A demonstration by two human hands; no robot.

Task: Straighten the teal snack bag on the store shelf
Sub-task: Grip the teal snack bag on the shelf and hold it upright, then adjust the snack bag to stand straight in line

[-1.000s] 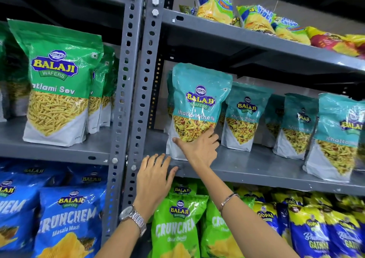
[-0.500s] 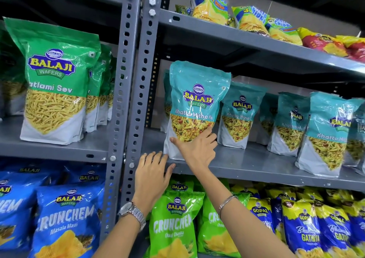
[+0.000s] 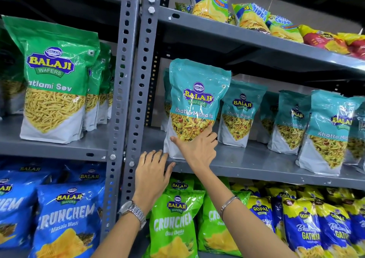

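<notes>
- The teal snack bag (image 3: 198, 107) stands upright at the left end of the middle grey shelf (image 3: 256, 164), near its front edge and just right of the perforated upright post (image 3: 144, 79).
- The right hand (image 3: 194, 149) lies flat against the bag's lower front, fingers spread and pressing rather than gripping, thumb stretched toward the bag's left edge.
- The left hand (image 3: 151, 175) is relaxed with fingers extended, fingertips at the shelf's front lip just below the bag's bottom left corner; it holds nothing.
- More teal bags (image 3: 240, 113) stand further right on the same shelf, set farther back.
- Green Crunchem bags (image 3: 175, 224) sit on the shelf below, under both forearms.
- A metal watch (image 3: 134, 212) is on the left wrist.
</notes>
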